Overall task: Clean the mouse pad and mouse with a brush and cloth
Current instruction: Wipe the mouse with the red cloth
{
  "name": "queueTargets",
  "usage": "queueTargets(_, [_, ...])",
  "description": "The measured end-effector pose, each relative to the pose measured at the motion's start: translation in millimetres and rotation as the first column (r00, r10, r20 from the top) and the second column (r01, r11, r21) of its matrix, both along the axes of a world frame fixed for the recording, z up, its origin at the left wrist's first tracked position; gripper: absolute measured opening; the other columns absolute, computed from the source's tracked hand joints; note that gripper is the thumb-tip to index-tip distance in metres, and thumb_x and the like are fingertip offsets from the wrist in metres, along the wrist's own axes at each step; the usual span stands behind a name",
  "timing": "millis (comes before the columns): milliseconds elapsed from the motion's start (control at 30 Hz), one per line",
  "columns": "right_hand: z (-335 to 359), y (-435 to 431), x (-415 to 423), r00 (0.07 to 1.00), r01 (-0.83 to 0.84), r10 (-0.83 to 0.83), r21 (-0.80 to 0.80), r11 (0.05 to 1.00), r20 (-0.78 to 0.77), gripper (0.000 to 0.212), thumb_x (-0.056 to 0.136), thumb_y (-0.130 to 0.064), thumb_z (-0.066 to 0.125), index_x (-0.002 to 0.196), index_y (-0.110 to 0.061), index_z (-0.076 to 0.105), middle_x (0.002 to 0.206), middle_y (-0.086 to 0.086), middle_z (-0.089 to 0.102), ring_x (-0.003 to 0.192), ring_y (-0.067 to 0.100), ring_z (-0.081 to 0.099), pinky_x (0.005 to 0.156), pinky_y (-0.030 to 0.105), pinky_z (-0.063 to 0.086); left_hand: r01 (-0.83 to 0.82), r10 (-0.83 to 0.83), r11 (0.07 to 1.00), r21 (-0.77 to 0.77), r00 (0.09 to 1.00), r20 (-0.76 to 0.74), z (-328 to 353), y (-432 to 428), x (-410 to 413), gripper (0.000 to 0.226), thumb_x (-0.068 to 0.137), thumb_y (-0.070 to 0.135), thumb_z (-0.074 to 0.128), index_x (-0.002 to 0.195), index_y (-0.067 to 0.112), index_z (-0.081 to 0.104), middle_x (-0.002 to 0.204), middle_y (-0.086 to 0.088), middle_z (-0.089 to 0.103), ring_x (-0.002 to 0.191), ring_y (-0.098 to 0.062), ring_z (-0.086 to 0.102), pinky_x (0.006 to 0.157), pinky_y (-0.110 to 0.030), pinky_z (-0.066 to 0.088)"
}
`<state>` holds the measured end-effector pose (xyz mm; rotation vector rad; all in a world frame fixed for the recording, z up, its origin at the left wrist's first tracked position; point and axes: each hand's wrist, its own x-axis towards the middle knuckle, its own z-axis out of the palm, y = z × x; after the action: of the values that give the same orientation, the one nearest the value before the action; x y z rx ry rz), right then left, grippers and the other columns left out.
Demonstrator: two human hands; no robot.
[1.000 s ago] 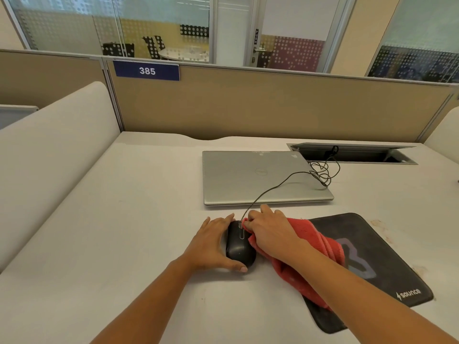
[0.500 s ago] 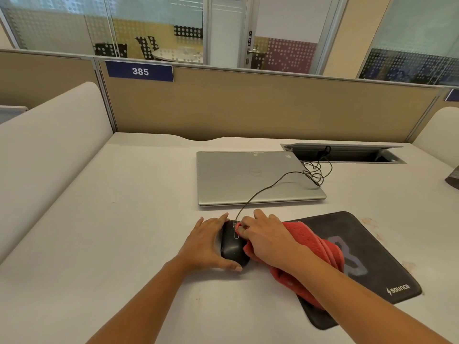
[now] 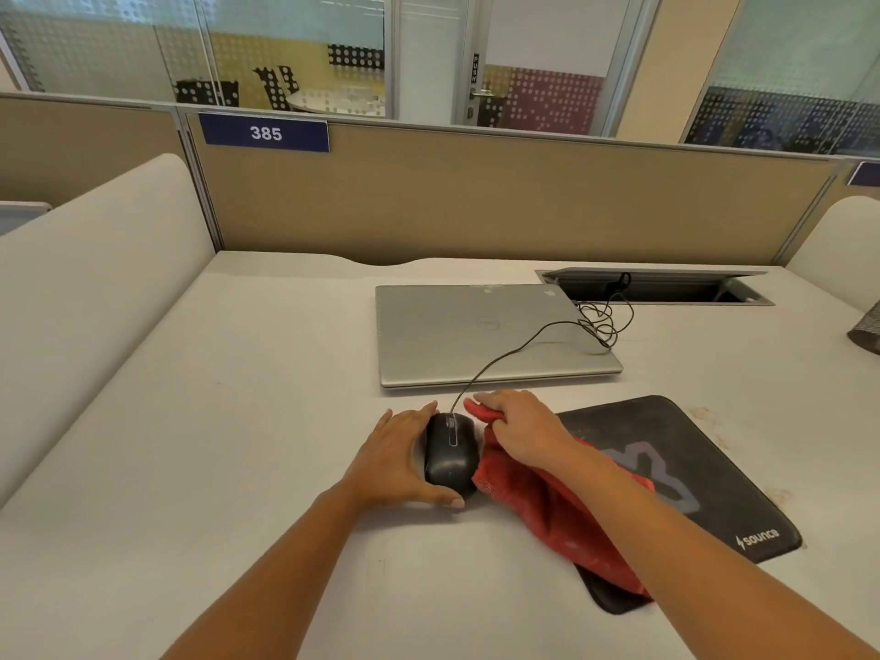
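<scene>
A black wired mouse (image 3: 450, 457) rests on the white desk (image 3: 238, 421), left of the black mouse pad (image 3: 690, 469). My left hand (image 3: 397, 462) cups the mouse's left side, thumb under its near end. My right hand (image 3: 516, 428) grips a red cloth (image 3: 547, 512) against the mouse's right side. The cloth trails back under my forearm and over the pad's left part. No brush is in view.
A closed silver laptop (image 3: 481, 333) lies behind the mouse, with the mouse cable (image 3: 600, 321) looped over it into an open cable hatch (image 3: 657, 288). A beige partition stands at the back. A dark object (image 3: 866, 331) shows at the right edge.
My right hand with the cloth has slid off the top of the mouse to its right side, so the mouse's top now shows. The left hand stays on the mouse.
</scene>
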<state>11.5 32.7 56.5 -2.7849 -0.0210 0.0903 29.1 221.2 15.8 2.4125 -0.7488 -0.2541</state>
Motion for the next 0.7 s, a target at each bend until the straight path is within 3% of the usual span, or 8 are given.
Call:
queueTargets(100, [-8.9,8.4,-7.5,0.997,-0.067,0.065,-0.063,0.996,-0.04,0.057,0.088,-0.004,0.035,0.139,-0.028,0.042,0.132,-0.003,0.052,0.117,0.023,0.039,0.088,0.035,0.039,-0.001,0.001,1.0,0.007,1.0,0.006,-0.5,-0.2,-0.3,0.132,0.037,0.084,0.05,0.147,0.022,0.013,0.149,0.006,0.03,0.139,-0.011,0.022,0.115,-0.029,-0.002])
queueTargets(200, [-11.1,10.5,-24.2,0.995,-0.099,0.101,-0.094,0.991,0.018,0.057,0.089,-0.002,0.034,0.141,-0.025,0.038,0.13,-0.003,0.051,0.111,0.021,0.037,0.079,0.032,0.036,-0.006,0.006,1.0,0.012,1.0,0.017,-1.8,-0.9,0.3,0.131,0.037,0.084,0.049,0.147,0.022,0.013,0.148,0.005,0.031,0.138,-0.013,0.024,0.115,-0.03,-0.001])
queueTargets(467, [-12.0,19.1,-75.5,0.981,-0.168,0.18,-0.149,0.974,0.069,0.054,0.095,-0.008,0.032,0.147,-0.022,0.026,0.133,-0.001,0.04,0.117,0.018,0.034,0.097,0.028,0.038,-0.007,0.007,1.0,0.017,1.0,0.008,-3.4,-1.4,0.2,0.131,0.037,0.084,0.048,0.147,0.021,0.014,0.148,0.003,0.033,0.138,-0.016,0.027,0.117,-0.035,0.004])
queueTargets(600, [-7.6,19.8,-88.1,0.958,-0.264,0.274,-0.112,0.958,0.086,0.046,0.097,-0.014,0.033,0.141,-0.027,0.04,0.127,-0.006,0.046,0.108,0.013,0.035,0.087,0.022,0.034,-0.01,0.01,1.0,0.013,1.0,0.03,-5.1,-0.9,0.3,0.128,0.039,0.082,0.047,0.147,0.02,0.015,0.147,0.004,0.033,0.136,-0.013,0.028,0.116,-0.032,0.005])
queueTargets(700, [-1.6,18.1,-80.5,0.961,-0.235,0.235,-0.021,0.972,0.144,0.044,0.095,-0.013,0.036,0.133,-0.029,0.05,0.119,-0.007,0.051,0.099,0.009,0.034,0.084,0.02,0.035,0.004,-0.004,1.0,0.013,1.0,0.008,-4.4,-0.7,-0.8,0.13,0.039,0.082,0.05,0.147,0.02,0.014,0.15,0.003,0.03,0.137,-0.014,0.027,0.116,-0.033,0.008])
